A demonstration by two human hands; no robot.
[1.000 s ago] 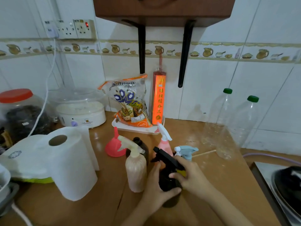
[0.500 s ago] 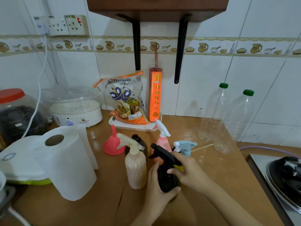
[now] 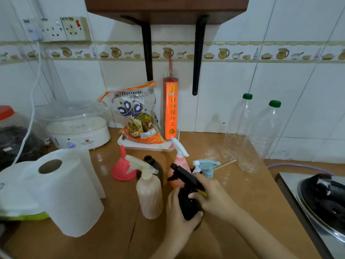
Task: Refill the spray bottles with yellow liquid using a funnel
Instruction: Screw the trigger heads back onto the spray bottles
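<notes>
A black spray bottle [image 3: 188, 204] stands on the wooden counter [image 3: 233, 212]. My left hand [image 3: 177, 217] grips its body from the left. My right hand [image 3: 211, 195] is curled round its black trigger head [image 3: 183, 175] at the neck. Beside it stand a beige spray bottle [image 3: 149, 195], a pink spray bottle [image 3: 177, 165] and a light blue spray head [image 3: 206, 165] on a bottle hidden behind my hand. An open dark brown bottle [image 3: 151, 163] without a cap stands behind the beige one. A pink funnel [image 3: 122, 167] sits mouth down to its left.
A paper towel roll [image 3: 63, 195] stands at front left, a white steamer [image 3: 78, 126] behind it. Two clear plastic bottles [image 3: 250, 133] with green caps stand at back right. A stove with a black pan [image 3: 324, 199] lies at the right edge. A snack bag [image 3: 138, 116] rests on a tray.
Both hands stay on the black spray bottle in the same grip. The camera has tilted up slightly, so the scene sits a little lower in the frame.
</notes>
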